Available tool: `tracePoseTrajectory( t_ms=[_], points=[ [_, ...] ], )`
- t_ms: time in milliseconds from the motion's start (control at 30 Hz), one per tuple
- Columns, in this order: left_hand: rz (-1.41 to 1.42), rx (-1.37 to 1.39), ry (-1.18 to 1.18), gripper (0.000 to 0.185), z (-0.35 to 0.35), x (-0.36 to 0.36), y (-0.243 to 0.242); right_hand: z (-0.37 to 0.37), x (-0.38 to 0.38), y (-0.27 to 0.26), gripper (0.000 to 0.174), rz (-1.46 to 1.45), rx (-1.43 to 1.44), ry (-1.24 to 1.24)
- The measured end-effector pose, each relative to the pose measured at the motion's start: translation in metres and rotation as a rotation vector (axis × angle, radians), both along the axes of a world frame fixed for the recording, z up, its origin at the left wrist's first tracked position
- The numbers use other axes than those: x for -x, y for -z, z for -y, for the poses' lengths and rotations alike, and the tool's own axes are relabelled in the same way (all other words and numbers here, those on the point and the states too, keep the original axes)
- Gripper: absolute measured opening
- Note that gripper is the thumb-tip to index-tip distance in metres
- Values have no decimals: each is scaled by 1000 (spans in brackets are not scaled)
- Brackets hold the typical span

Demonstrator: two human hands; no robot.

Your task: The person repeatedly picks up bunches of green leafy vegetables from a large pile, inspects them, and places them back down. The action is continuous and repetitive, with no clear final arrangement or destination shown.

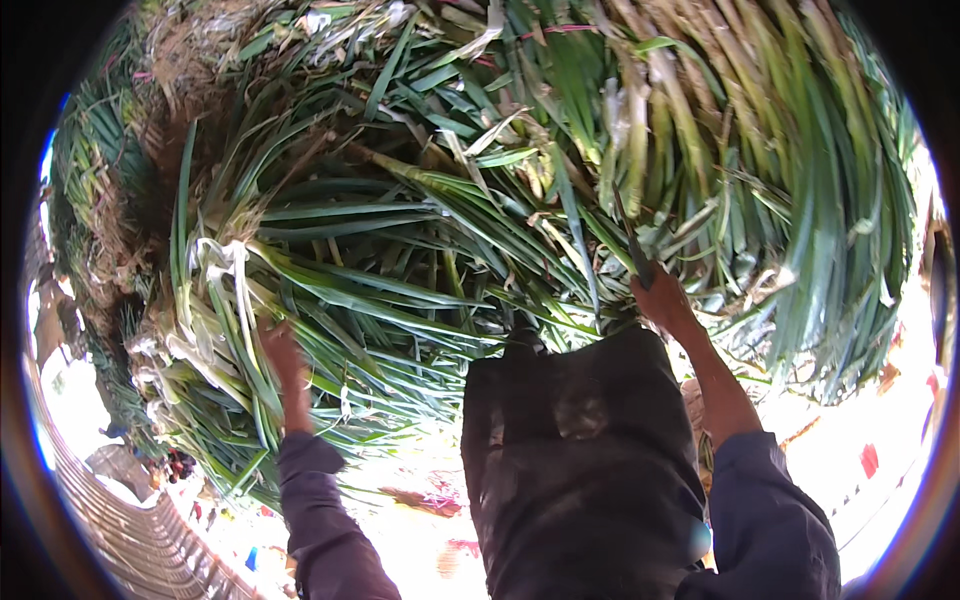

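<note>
My left hand (285, 360) lies against the pale stems of a heap of green onions (217, 345) at the left; it is blurred, and whether its fingers grip a stalk does not show clearly. In my right hand (660, 296), just beyond my right knee, is a knife (634, 251) with a narrow dark blade pointing away from me. Long green leaves (375, 300) spread from the left heap towards my knees. Loose cut leaves and peeled pale skins lie around the blade.
Large bundles of long-stemmed green onions (810, 172) are piled at the upper right. More rooted bundles (97, 217) stand along the left edge. A ribbed, curved surface (165, 540) runs along the lower left. Pink ties show among the leaves. The ground near my legs is glaringly bright.
</note>
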State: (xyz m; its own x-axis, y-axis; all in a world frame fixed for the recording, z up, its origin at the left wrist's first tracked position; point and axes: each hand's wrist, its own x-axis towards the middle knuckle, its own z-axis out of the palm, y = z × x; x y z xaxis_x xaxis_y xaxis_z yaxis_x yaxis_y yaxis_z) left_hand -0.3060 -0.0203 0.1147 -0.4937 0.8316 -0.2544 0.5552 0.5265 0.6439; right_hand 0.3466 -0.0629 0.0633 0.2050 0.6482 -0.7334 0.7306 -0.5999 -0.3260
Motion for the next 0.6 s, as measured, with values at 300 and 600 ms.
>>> tracePoseTrajectory(
  t_ms=[300, 600],
  points=[
    [57, 162, -187, 66, -80, -243, 346, 43, -36, 49, 43, -30, -44, 22],
    [514, -132, -373, 59, -151, -266, 376, 56, -62, 60, 38, -39, -112, -30]
  ],
)
